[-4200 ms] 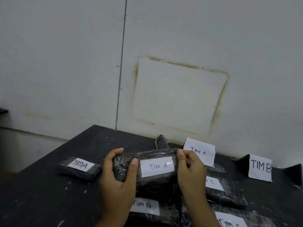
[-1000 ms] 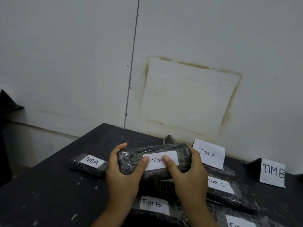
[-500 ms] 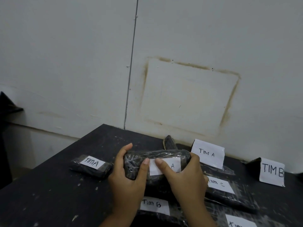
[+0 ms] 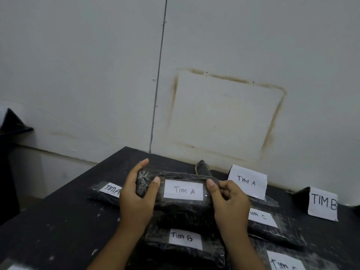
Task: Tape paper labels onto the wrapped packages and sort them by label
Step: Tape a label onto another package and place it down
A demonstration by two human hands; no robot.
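Observation:
I hold a dark plastic-wrapped package (image 4: 175, 204) above the black table, its white label (image 4: 183, 190) reading "TIM A" facing me. My left hand (image 4: 136, 199) grips its left end, thumb beside the label. My right hand (image 4: 228, 201) grips the right end, thumb at the label's right edge. Another package labelled "TIM A" (image 4: 101, 195) lies on the table to the left, partly behind my left hand. Below my hands lie packages labelled "TIM B" (image 4: 185, 240) and "TIM C" (image 4: 272, 225).
Standing paper signs "TIM A" (image 4: 247, 181) and "TIM B" (image 4: 323, 203) lean at the wall behind the table (image 4: 58, 230). A further labelled package (image 4: 284, 262) sits at the bottom right. A small dark object (image 4: 202, 167) lies behind the held package. The table's left edge drops off.
My thumbs have slid apart from the middle of the label to its two ends, so the whole "TIM A" writing shows. The package has stayed in both hands.

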